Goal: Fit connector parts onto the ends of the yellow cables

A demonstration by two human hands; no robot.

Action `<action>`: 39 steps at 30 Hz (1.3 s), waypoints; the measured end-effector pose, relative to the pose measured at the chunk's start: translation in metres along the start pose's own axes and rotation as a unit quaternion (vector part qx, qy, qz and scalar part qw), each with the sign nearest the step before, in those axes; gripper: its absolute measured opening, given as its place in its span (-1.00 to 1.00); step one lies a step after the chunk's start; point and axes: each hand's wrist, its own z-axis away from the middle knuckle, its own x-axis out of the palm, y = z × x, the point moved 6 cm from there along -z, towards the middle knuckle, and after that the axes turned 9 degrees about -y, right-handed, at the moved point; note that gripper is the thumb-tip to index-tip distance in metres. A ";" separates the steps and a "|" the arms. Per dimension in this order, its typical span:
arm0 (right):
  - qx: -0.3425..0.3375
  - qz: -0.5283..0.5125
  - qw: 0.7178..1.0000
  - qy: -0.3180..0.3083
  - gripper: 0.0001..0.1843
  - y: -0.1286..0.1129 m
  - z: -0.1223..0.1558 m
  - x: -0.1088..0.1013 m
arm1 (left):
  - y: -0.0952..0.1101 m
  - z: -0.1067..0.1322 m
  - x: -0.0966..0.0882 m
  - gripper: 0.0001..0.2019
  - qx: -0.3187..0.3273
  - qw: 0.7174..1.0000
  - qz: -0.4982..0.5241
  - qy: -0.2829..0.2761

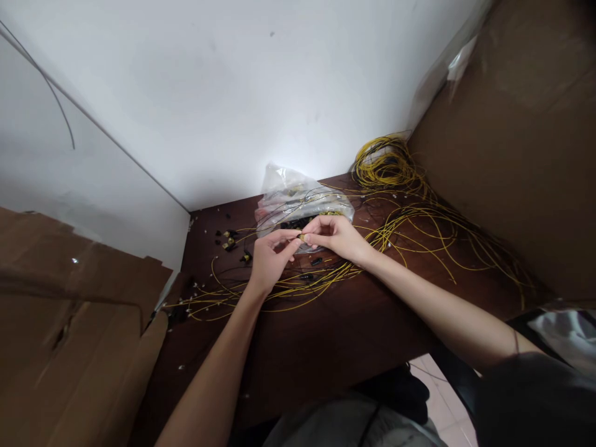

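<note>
My left hand (272, 257) and my right hand (336, 237) meet over the middle of the table, fingertips almost touching. Between the pinched thumbs and forefingers of both is a small yellow-and-dark part (302, 236), mostly covered by the fingers, so its kind cannot be made out. Just behind the hands lies a clear plastic bag (284, 180) with black and yellow pieces at its mouth. Long thin yellow and black wires (321, 282) run across the table under my wrists. A few small black-and-yellow pieces (228, 239) lie loose to the left of my left hand.
A coil of yellow wire (382, 167) rests at the back right of the dark wooden table (298, 347). Cardboard (74, 323) stands at the left, and a large brown carton (512, 149) walls off the right. A white wall (261, 93) closes the back.
</note>
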 end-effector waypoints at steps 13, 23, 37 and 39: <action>0.005 -0.003 1.000 -0.011 -0.75 -0.004 0.001 0.001 | 0.015 0.005 0.002 -0.86 0.081 0.986 -0.147 0.020; 0.004 0.060 0.998 -0.004 -0.79 -0.004 0.002 0.000 | 0.018 0.006 -0.002 -0.83 0.084 0.971 -0.220 0.042; -0.010 0.081 0.997 -0.011 -0.83 -0.004 0.003 0.004 | 0.019 0.010 0.006 -0.89 0.128 0.933 -0.335 0.016; -0.007 0.076 0.997 -0.016 -0.82 -0.004 0.003 0.004 | 0.020 0.010 0.005 -0.91 0.128 0.933 -0.336 0.018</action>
